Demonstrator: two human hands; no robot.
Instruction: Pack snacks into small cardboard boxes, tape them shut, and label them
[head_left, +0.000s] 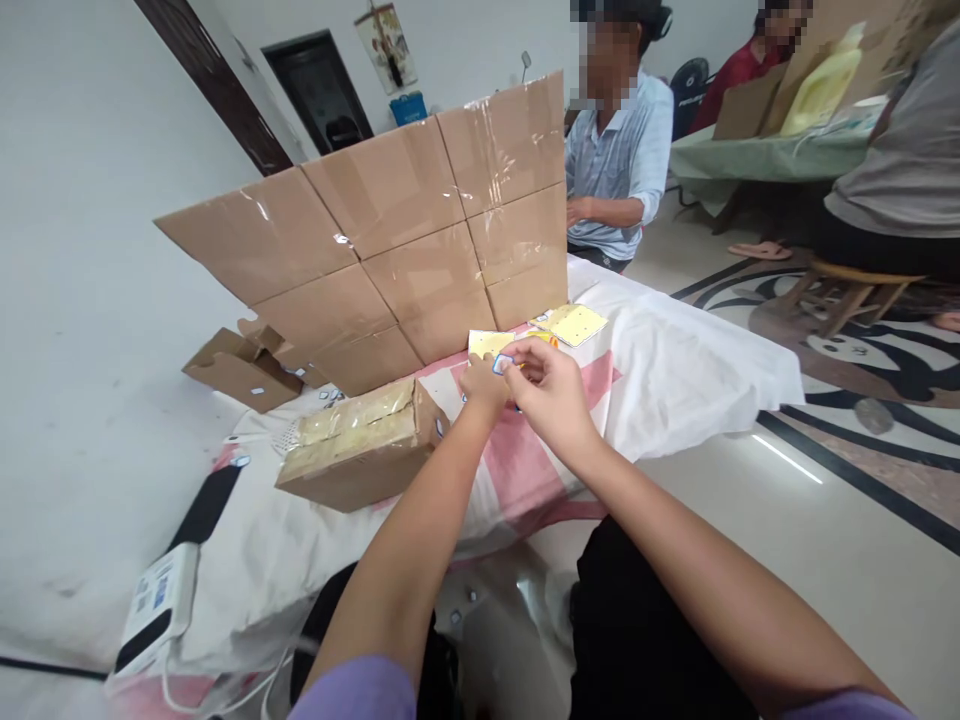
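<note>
Legible text: none in the head view.
The white device at lower left bears blue-and-black label patches too small to read; the wall hanging beside the doorway shows printing, blurred beyond reading.

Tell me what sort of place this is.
Probably a home room used as a makeshift piecework workshop: a taped cardboard screen on a cloth-covered table, yellow sheets, other seated people working nearby.
</note>
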